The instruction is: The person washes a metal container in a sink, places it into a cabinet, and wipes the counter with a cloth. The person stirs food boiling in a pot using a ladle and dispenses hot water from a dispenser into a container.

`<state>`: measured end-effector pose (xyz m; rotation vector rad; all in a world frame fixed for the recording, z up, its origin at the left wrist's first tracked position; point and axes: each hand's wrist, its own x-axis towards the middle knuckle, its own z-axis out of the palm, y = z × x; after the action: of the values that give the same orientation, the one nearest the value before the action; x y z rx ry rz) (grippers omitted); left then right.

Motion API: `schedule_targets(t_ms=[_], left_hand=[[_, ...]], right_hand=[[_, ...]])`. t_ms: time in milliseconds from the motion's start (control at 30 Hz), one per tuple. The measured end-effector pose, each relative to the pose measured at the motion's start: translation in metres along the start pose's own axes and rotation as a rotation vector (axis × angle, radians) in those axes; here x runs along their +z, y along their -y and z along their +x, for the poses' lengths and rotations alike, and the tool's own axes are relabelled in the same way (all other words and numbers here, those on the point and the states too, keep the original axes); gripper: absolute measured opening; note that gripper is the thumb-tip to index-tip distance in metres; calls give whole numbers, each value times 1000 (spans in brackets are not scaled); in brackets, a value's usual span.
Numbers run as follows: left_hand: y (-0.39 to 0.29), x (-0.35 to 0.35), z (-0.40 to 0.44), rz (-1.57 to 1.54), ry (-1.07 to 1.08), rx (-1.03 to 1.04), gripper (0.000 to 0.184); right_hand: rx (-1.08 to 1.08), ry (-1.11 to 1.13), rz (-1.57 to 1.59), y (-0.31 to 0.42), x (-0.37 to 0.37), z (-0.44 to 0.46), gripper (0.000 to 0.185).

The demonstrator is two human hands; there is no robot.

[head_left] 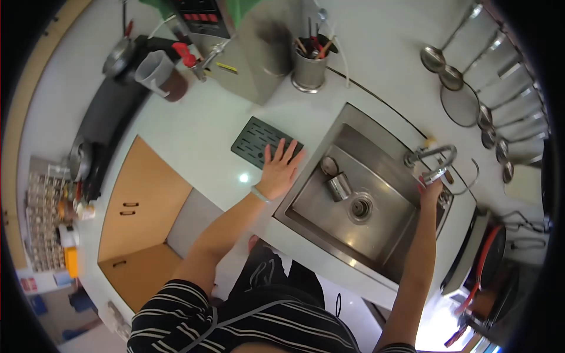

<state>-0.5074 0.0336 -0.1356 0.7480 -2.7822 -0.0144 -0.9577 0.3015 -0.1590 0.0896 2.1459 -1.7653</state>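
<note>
Head camera shows me the left hand (278,172), fingers spread and holding nothing, its fingertips over the dark slotted mat (252,141) on the white counter (200,153) beside the sink (385,176). Across the sink, the right hand (431,187) is at the spout of the faucet (449,156), though I cannot tell whether its fingers close around it. Between the hands, a metal cup (339,187) sits in the sink near the drain (360,208)

1 head-worn camera looks down over the sink (385,162).
</note>
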Motion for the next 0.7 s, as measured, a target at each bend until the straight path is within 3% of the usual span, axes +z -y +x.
schedule_targets(t_ms=[67,167,267,400,467,600,700], left_hand=[[28,-17,-10,10,53,-76,62],[85,-23,-7,19,49,-102,60],[127,-18,12,66,37,-69,60],[148,-13,39,36,-2,-29,62],[143,-25,44,-34,-17,-29,64],[159,-4,40,2,-32,-3,73],[141,-35,22,11,-128,6,72]], right_hand=[[38,74,114,5,10,12,62],[-61,51,36,39,49,-25,71],[50,73,99,30,56,-1,74],[35,25,-22,35,50,8,66],[45,83,31,24,37,55,53],[-120,216,6,60,48,27,32],[-213,282,-11,79,53,11,24]])
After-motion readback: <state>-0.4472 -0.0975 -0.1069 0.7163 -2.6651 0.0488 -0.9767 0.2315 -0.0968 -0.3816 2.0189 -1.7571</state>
